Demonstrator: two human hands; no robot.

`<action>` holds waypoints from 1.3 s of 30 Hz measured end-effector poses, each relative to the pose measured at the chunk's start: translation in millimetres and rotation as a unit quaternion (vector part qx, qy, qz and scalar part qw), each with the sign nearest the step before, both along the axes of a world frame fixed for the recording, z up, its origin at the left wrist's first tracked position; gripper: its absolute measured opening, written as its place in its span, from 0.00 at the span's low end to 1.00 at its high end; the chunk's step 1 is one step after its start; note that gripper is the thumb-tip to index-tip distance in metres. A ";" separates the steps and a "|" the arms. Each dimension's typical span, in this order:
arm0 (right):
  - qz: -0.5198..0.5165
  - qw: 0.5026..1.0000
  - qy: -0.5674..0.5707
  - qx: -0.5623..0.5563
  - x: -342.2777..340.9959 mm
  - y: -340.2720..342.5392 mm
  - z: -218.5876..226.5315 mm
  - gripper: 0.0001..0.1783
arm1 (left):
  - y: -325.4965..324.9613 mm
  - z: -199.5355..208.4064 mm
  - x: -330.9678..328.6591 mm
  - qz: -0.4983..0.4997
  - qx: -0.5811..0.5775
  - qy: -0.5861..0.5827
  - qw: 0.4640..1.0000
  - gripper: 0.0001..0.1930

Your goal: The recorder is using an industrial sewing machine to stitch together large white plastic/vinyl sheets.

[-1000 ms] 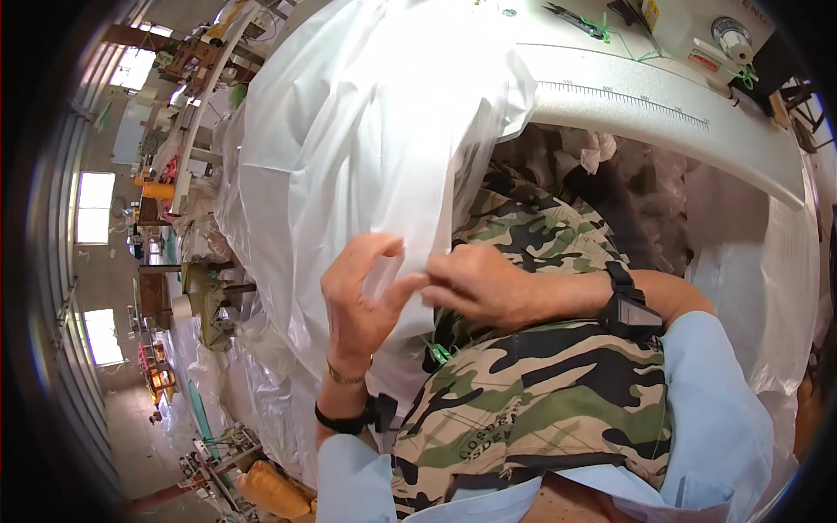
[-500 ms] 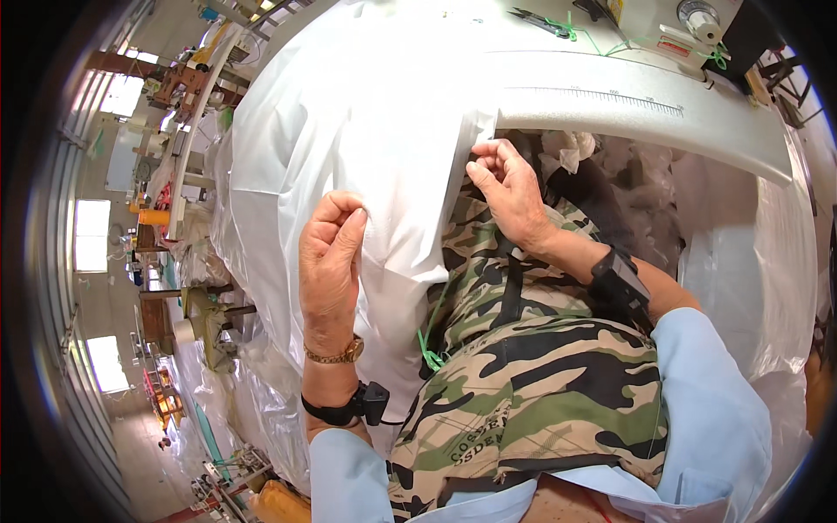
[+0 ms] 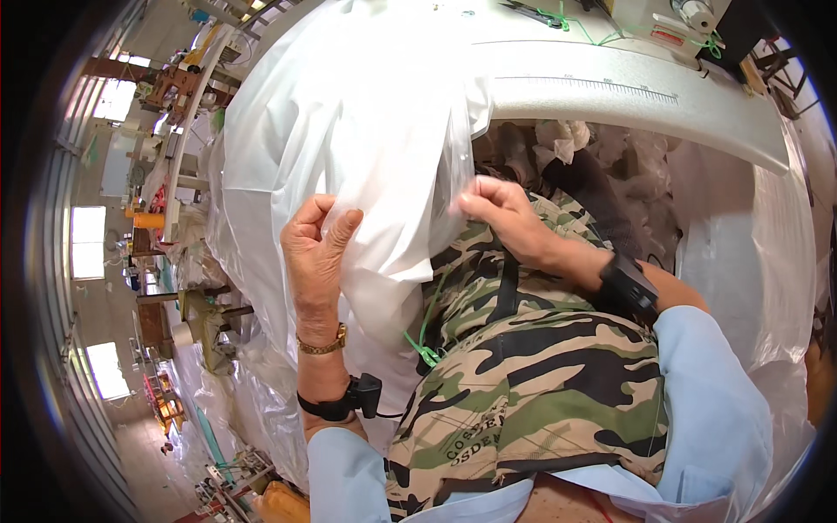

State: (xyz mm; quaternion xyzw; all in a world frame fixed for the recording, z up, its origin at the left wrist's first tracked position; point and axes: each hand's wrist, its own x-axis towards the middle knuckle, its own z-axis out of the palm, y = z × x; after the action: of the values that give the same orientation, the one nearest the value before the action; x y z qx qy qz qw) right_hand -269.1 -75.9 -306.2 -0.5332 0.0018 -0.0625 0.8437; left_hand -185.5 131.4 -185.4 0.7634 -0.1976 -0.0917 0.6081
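Observation:
A large sheet of thin white fabric (image 3: 288, 157) drapes over the front edge of the sewing table and hangs down in folds beside my lap. My left hand (image 3: 316, 248) is closed in a pinch on the fabric, thumb against the fingers. To the right, my right hand (image 3: 506, 218) pinches the loose right edge of the same fabric between thumb and fingertips; these fingertips are slightly blurred. Between both hands the cloth hangs in loose folds toward my camouflage apron (image 3: 540, 383).
The white tabletop (image 3: 602, 96) carries a printed ruler scale along its curved edge. At the top right stands a sewing machine (image 3: 663, 26), with thread snips (image 3: 534, 14) and green string near it. Crumpled clear plastic (image 3: 741, 288) lies at the right. Other workbenches (image 3: 187, 113) stand at far left.
My right hand has come down and slightly left, drawing the fabric's edge with it. The left hand has shifted a little left and lower, still pinching. The folds between them have changed shape.

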 end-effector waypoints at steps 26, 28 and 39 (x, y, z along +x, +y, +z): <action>0.122 0.988 0.029 -0.093 -45.8 8.8 69.7 0.13 | -25.5 -28.4 -26.8 -0.103 0.011 0.069 0.992 0.08; 0.109 0.987 -0.021 -0.113 -47.1 7.5 76.5 0.12 | -24.1 -27.2 -27.0 -0.097 0.003 0.074 0.993 0.08; 0.080 0.856 -0.226 -0.457 -42.3 18.2 73.3 0.08 | -25.0 -41.1 -26.4 -0.160 0.021 0.142 0.977 0.06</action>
State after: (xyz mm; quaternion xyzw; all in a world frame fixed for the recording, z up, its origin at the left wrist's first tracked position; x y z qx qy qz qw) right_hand -311.4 -57.6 -232.9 -0.8284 -0.2607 -0.1075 0.4839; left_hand -211.9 106.4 -226.4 0.7138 -0.2271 -0.2997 0.5908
